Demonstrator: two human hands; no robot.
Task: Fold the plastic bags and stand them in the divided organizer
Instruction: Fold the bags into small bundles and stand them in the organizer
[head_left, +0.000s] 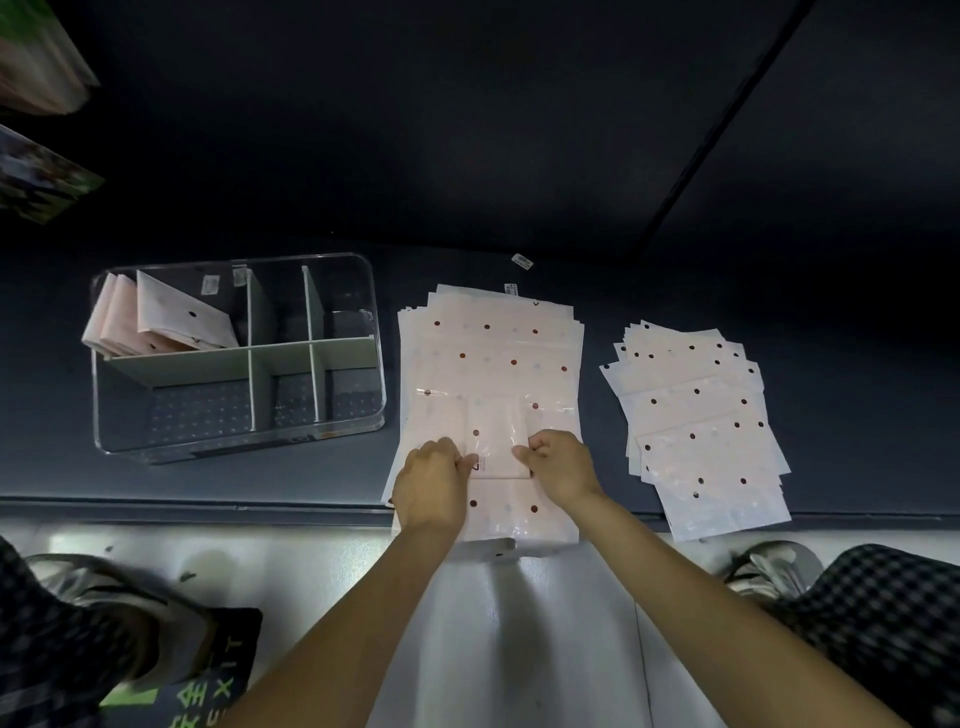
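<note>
A folded pink dotted plastic bag (497, 441) lies on top of a large stack of flat bags (491, 348) in the middle of the dark table. My left hand (434, 483) pinches the folded bag's left edge and my right hand (561, 465) pinches its right edge. A clear divided organizer (374, 364) stands to the left. Its back-left compartment holds several folded bags (156, 322) standing upright and leaning. The other compartments hold nothing.
A second, smaller, fanned pile of dotted bags (701, 421) lies to the right and overhangs the table's front edge (208, 506). Two small labels (522, 261) lie behind the middle stack. My knees and shoes show below, over a light floor.
</note>
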